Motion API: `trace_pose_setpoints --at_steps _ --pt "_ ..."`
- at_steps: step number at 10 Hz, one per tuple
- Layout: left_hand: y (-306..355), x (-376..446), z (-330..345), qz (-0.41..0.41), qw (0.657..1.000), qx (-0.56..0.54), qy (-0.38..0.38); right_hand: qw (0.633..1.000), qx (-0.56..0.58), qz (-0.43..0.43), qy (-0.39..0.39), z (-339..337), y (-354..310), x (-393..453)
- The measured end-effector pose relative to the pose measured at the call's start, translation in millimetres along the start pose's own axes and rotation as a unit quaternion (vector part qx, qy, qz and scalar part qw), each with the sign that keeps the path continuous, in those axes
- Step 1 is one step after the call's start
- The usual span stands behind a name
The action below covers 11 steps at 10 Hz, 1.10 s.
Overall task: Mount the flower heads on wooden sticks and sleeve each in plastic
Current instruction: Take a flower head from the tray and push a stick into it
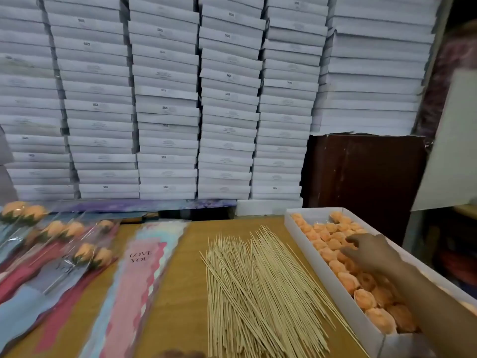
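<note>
A long white box (304,244) at the right holds several orange flower heads (348,281). My right hand (366,251) reaches into the box, its fingers spread over the heads in the middle; whether it grips one is hidden. A loose pile of thin wooden sticks (258,288) lies on the table's middle. Left of them lies a stack of pink and blue plastic sleeves (139,275) printed "LOVE YOU". At the far left lie several finished sleeved flowers (77,254) on sticks. My left hand is out of view.
The wooden table (180,293) carries everything. Tall stacks of white flat boxes (165,99) form a wall behind it. A dark brown board (361,171) stands at the back right, with a pale sheet (451,151) leaning at the right edge.
</note>
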<state>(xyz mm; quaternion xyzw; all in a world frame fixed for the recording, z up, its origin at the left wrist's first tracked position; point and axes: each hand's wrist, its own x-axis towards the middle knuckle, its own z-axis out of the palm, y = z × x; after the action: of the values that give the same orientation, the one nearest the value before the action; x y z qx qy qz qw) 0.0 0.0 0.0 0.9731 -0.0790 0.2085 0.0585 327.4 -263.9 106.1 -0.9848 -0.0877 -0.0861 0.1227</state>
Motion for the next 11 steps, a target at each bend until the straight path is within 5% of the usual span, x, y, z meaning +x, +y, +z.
trace_pose_setpoints --at_steps 1,2,4,9,11 --pt "-3.6 46.9 -55.8 0.000 0.999 -0.046 -0.015 0.996 -0.040 0.009 -0.080 3.2 -9.2 9.2" --pt "-15.9 90.1 -76.0 -0.101 0.990 -0.098 0.002 0.993 -0.060 0.019 -0.101 4.8 -19.3 18.0" --pt "-39.8 126.3 -29.2 -0.221 0.945 -0.205 0.126 0.991 -0.075 0.028 -0.108 7.3 -35.5 28.9" --pt "-53.7 118.1 1.5 -0.209 0.934 -0.249 0.152 0.986 -0.045 0.161 -0.020 18.5 -43.7 51.5" --pt "-54.5 118.3 3.3 -0.206 0.929 -0.264 0.157 0.992 -0.015 0.115 0.041 -5.7 -53.5 37.8"
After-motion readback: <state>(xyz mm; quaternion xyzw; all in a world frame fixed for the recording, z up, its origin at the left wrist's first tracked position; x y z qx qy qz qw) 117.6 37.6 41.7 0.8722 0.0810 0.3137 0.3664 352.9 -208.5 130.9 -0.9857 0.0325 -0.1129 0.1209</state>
